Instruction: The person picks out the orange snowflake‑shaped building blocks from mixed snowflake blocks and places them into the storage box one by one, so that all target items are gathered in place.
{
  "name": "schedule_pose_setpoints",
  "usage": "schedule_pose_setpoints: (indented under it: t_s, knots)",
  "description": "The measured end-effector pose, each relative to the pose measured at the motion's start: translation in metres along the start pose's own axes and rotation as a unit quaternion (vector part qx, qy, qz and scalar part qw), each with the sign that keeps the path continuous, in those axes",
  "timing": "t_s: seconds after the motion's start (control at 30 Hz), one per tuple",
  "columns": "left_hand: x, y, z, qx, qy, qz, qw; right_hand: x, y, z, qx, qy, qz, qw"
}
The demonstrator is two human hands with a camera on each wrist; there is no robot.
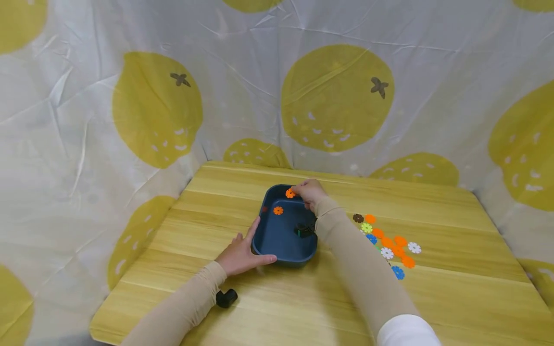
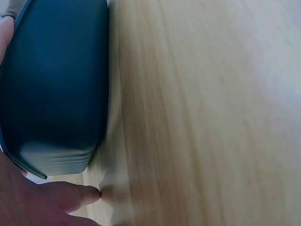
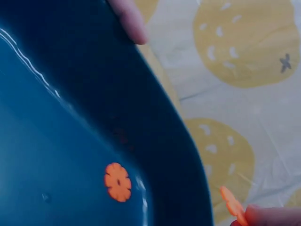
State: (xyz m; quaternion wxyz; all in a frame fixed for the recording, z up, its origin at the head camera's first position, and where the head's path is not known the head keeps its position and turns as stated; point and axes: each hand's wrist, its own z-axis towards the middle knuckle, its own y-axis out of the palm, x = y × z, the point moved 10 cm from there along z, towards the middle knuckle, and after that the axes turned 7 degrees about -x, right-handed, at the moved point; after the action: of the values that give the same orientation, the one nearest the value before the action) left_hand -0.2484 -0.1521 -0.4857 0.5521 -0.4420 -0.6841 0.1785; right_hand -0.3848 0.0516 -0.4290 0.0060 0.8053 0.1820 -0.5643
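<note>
A dark blue rectangular plastic bin stands on the table, with one orange snowflake-shaped disc lying inside it. My left hand rests against the bin's near left corner, thumb and index finger spread along its rim; its other fingers are outside the bin, low by the tabletop in the left wrist view. Over the far right part of the bin, my right hand pinches a second orange snowflake disc between thumb and finger. That disc shows edge-on in the right wrist view, beside the bin's wall.
Several loose snowflake discs, orange, white, blue, yellow-green and dark brown, lie scattered right of the bin. A black object sits by my left wrist, and another dark one by my right wrist. A lemon-print curtain hangs behind the wooden table.
</note>
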Motion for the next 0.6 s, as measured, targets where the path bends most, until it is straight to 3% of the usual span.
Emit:
schedule_pose_setpoints:
  t_s: [0.2, 0.6]
  knots:
    - [0.001, 0.000, 0.000, -0.002, 0.000, -0.005, 1.0000, 0.011, 0.017, 0.010, 0.007, 0.021, -0.032, 0.999]
    - [0.001, -0.002, 0.002, 0.001, 0.003, -0.006, 1.0000, 0.025, 0.028, 0.020, 0.029, 0.035, -0.058, 0.997]
